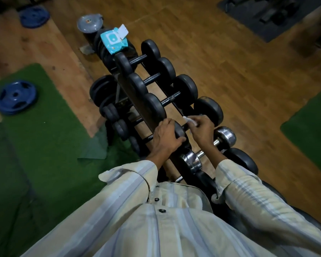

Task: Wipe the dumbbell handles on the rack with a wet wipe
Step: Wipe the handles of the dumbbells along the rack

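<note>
My left hand (168, 137) gripped the near-left head of a black dumbbell (208, 110) lying across the top tier of the rack (132, 93), fingers curled over the round end. My right hand (202, 129) pinched the white wet wipe (190, 120) and held it against that dumbbell's handle, between its two heads and just beside my left hand. The wipe packet (113, 40), blue with its flap open, sat at the far end of the rack, well apart from both hands; a chrome dumbbell (224, 136) lay next on the near side.
</note>
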### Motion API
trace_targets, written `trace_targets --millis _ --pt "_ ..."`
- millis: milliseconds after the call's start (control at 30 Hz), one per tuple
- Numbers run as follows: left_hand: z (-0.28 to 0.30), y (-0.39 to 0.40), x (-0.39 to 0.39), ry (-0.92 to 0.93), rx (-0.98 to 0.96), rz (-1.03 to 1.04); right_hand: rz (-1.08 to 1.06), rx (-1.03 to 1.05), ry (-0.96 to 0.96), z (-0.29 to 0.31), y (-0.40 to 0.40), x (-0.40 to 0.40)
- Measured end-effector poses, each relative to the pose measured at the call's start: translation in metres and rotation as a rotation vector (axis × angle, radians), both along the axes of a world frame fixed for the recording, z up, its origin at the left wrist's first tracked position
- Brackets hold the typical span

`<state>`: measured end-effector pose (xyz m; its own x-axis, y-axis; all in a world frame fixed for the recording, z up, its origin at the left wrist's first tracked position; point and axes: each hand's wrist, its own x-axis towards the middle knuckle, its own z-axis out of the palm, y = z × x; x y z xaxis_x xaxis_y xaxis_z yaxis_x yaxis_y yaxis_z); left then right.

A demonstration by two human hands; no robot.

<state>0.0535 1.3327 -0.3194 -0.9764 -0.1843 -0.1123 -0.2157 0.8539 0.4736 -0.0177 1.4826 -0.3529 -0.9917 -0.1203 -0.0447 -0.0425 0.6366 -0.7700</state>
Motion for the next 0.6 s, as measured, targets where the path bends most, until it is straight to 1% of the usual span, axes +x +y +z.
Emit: trace_targets --millis 33,100,167,233,333,533,600 --pt "0.001 0.0 0.0 -0.011 -0.008 -0.006 0.149 0.03 -0.016 -0.005 -0.001 -0.005" --pt "0.003 -0.001 -0.001 -0.024 -0.013 -0.002 0.42 0.073 -0.133 -0.003 -0.001 -0.008" --pt "0.01 -0.002 -0.004 -0.047 -0.007 0.019 0.56 0.143 -0.22 0.008 0.007 -0.008" --pt "0.016 -0.002 -0.008 -0.085 0.006 0.05 0.617 0.205 -0.225 0.019 0.017 -0.008" --pt "0.023 0.002 -0.015 -0.159 0.016 0.108 0.687 0.23 -0.175 0.025 0.026 0.001" --pt "0.031 0.013 -0.024 -0.233 0.021 0.203 0.857 0.424 -0.115 -0.02 0.033 -0.018" --pt "0.036 0.016 -0.027 -0.262 -0.003 0.203 0.886 0.464 -0.124 -0.017 0.021 -0.028"
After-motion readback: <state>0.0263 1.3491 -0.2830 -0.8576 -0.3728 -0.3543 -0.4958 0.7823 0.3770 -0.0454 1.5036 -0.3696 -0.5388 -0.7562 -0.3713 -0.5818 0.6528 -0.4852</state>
